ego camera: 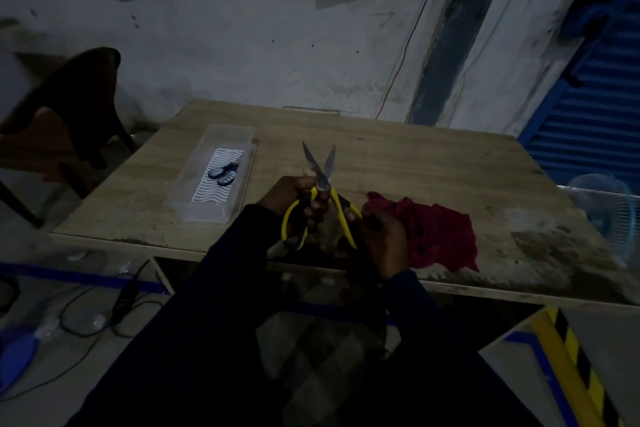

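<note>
A pair of yellow-and-black scissors [323, 180] is held above the near edge of the wooden table [398, 156], its blades spread apart and pointing away from me. My left hand [294, 199] grips the left handle. My right hand [382, 236] grips the right handle. A crumpled red cloth [436, 232] lies on the table just right of my right hand. A second, smaller pair of scissors [224, 173] with dark blue handles lies in a clear plastic tray [194, 198] to the left.
A dark chair [79, 107] stands left of the table. A blue fan [609, 204] sits at the table's right edge, with a blue shutter [599, 104] behind it. Cables [104, 308] lie on the floor at left. A yellow-black striped edge [571, 357] is at lower right.
</note>
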Tool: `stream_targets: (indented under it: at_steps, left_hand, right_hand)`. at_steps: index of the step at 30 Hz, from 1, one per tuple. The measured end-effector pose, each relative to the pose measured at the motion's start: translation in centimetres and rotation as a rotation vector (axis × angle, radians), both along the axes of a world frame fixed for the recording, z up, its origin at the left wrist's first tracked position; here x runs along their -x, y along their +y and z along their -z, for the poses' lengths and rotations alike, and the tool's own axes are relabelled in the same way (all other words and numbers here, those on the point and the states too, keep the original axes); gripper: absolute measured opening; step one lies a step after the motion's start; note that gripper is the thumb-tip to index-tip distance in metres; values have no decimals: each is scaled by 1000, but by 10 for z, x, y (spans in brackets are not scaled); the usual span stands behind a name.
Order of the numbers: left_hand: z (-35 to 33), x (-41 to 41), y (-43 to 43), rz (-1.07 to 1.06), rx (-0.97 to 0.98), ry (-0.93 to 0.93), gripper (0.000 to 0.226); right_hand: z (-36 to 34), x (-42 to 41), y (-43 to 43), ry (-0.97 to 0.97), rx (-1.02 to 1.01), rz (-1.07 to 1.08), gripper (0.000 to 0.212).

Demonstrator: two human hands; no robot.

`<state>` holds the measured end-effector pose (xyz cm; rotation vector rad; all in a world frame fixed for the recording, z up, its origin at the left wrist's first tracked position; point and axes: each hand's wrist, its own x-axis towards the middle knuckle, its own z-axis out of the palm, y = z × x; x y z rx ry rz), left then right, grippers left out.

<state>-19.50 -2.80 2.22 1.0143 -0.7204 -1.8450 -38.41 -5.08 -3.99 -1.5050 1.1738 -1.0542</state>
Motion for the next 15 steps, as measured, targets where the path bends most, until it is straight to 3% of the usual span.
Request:
stream_targets:
  at_steps: [3, 8, 12, 15]
  left_hand:
    - [8, -2, -4, -175, 34, -182, 42]
    - [24, -7, -11, -146, -26, -167, 44]
    - [24, -2, -9, -177, -8, -166, 49]
    - [26, 2, -13, -315, 92, -222, 31]
  right_hand:
    - [7, 5, 1, -56, -7, 0, 47]
    - [9, 5, 6, -82, 32, 59, 32]
    - [13, 3, 2, -104, -13, 35, 47]
    - [2, 2, 0, -161, -31, 1, 33]
